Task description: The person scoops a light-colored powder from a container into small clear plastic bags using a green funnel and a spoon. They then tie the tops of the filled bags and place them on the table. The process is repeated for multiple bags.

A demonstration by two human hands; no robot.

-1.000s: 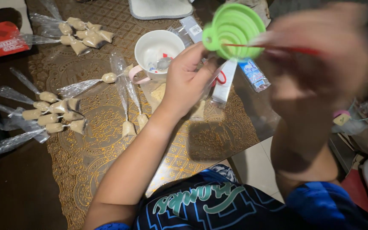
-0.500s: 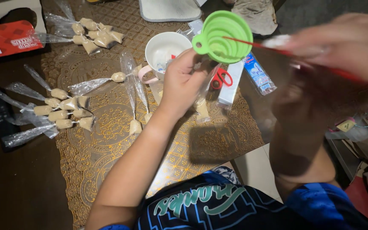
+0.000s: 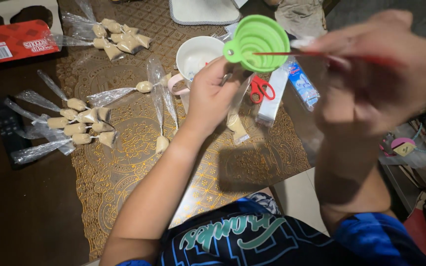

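My left hand (image 3: 212, 96) holds a green collapsible funnel (image 3: 258, 42) up over the table, together with a narrow clear plastic bag (image 3: 236, 116) hanging below it, beige filling at its bottom. My right hand (image 3: 375, 74), close to the camera and blurred, grips a thin red stick (image 3: 292, 53) whose tip pokes into the funnel's mouth. Behind my left hand stands a white cup (image 3: 193, 56) with a pink handle.
Several tied clear bags of beige filling lie on the gold patterned table mat (image 3: 139, 162), some at the left (image 3: 77, 123) and some at the top (image 3: 117, 39). Red-handled scissors (image 3: 261, 88), a white box (image 3: 271, 101), a red carton (image 3: 11, 42) and a black remote (image 3: 8, 123) lie around.
The view has shifted slightly. My right hand has moved the red stick, its tip now level inside the funnel. My left hand keeps the funnel and bag raised.
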